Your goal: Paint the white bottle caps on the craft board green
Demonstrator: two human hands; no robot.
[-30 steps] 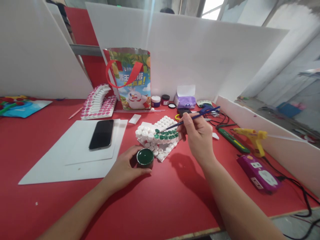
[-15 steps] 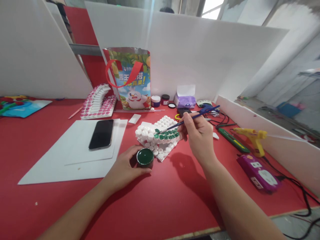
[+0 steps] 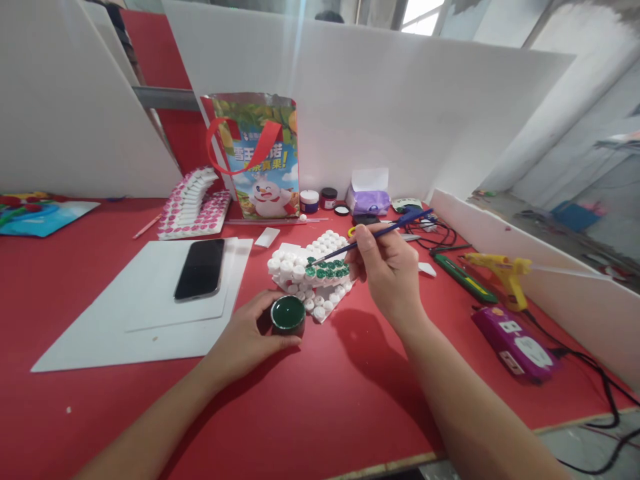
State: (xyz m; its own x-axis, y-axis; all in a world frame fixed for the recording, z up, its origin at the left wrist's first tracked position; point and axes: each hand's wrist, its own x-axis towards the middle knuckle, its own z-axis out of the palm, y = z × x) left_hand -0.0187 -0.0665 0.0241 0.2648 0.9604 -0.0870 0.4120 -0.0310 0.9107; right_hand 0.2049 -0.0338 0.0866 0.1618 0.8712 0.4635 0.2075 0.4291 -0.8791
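Observation:
My left hand (image 3: 250,333) is wrapped round a small open jar of dark green paint (image 3: 289,315) on the red table. My right hand (image 3: 385,267) pinches a thin blue paintbrush (image 3: 345,249), its tip at the green-painted rosettes. Those rosettes belong to a white model (image 3: 287,265) made of many small rolled pieces. Part of its curved upper piece is green and the rest white; below is a base with white rosettes. My right fingers hide the model's right end.
Left of my hands, a black phone (image 3: 200,269) lies on white sheets (image 3: 120,293). Behind stand a pink-and-white model (image 3: 193,203), a colourful bag (image 3: 265,157) and paint jars (image 3: 309,201). At right are a yellow glue gun (image 3: 500,270), a green cutter (image 3: 465,279) and a purple pack (image 3: 515,343).
My right hand and the brush have shifted slightly left, with the tip still at the green rosettes. The whole view has shifted a little; my left hand keeps its hold on the jar.

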